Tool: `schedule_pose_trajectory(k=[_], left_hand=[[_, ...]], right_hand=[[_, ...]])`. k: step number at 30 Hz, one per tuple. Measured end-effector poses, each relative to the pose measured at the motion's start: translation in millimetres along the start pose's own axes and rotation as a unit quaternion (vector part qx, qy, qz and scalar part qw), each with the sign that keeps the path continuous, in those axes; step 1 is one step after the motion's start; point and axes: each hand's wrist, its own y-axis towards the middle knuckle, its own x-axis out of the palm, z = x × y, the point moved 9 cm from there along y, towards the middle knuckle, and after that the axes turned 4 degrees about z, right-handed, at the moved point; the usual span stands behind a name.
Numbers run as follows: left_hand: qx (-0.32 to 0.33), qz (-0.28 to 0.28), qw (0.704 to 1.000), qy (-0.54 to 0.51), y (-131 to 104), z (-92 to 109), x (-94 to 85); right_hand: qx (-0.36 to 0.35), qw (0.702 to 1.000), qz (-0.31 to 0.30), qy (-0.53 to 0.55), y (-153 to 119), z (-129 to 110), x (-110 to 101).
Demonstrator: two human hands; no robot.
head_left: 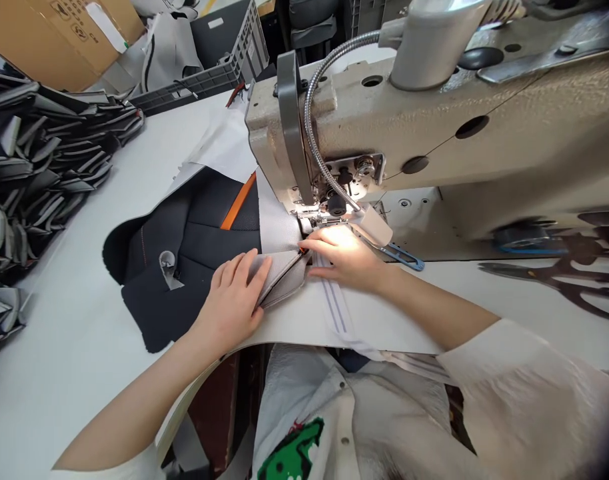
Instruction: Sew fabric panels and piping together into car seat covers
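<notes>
My left hand (232,300) holds a folded grey mesh fabric panel (279,287), its fingers over the top and its thumb by the lower edge. A dark seam line runs along this panel. Beside the presser foot, my right hand (347,257) pinches the panel's end, where a small orange bit shows. The rest of the workpiece is dark padded fabric (199,227) with an orange strip (238,202), spread to the left. Behind both hands stands a sewing machine (324,120), its needle area lit. My right fingertips partly hide the stitching point.
Dark fabric pieces (44,147) are piled at the left. A grey crate (204,83) and a cardboard box (59,40) stand at the back. Scissors (554,273) lie at the right. White striped tape (337,307) hangs over the front edge of the table (74,307).
</notes>
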Motion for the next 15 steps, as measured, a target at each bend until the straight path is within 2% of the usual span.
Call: schedule_pose_trajectory(k=[2,4,7,10,12,15], left_hand=[[-0.006,-0.041,0.999,-0.014,1,-3,-1.2],[0.001,-0.082,0.996,-0.034,9,5,-5.1],[0.059,-0.132,0.989,-0.042,18,39,-9.2],[0.108,-0.177,0.977,-0.053,16,75,3.0],[0.108,-0.185,0.974,-0.076,13,88,15.7],[0.077,-0.175,0.974,-0.121,16,89,29.7]], right_hand=[[0.002,0.998,-0.021,-0.052,13,0,6],[-0.007,0.99,-0.054,-0.131,26,-3,16],[-0.041,0.969,-0.092,-0.225,37,-17,34],[-0.057,0.963,-0.091,-0.247,36,-29,46],[-0.035,0.963,-0.075,-0.257,29,-29,44],[0.074,0.964,-0.027,-0.254,9,-9,22]])
